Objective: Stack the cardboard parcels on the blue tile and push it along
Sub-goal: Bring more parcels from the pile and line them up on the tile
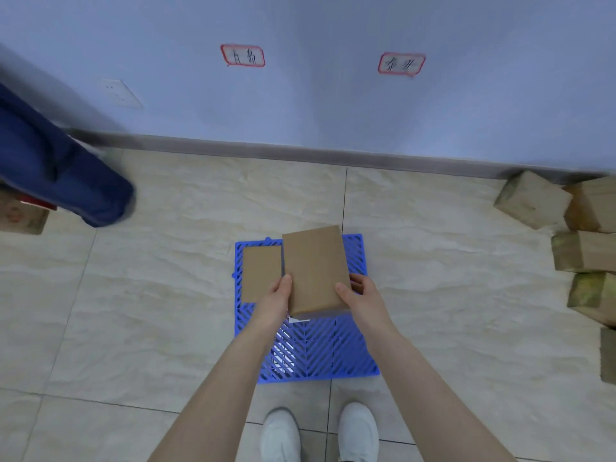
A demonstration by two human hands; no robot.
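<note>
A blue slatted tile (320, 348) lies on the floor in front of my feet. One flat cardboard parcel (261, 271) rests on its far left corner. Over the tile's far right part I hold a second, larger cardboard parcel (313, 266). My left hand (278, 296) grips its near left edge and my right hand (358, 295) grips its near right edge. Whether this parcel touches the tile I cannot tell.
Several more cardboard parcels (583, 248) are piled at the right edge by the wall. Another person's blue-clad leg (63, 168) stands at the left, with a printed box (20, 218) beneath it. The wall (316, 95) runs close behind the tile. My white shoes (320, 431) are at the bottom.
</note>
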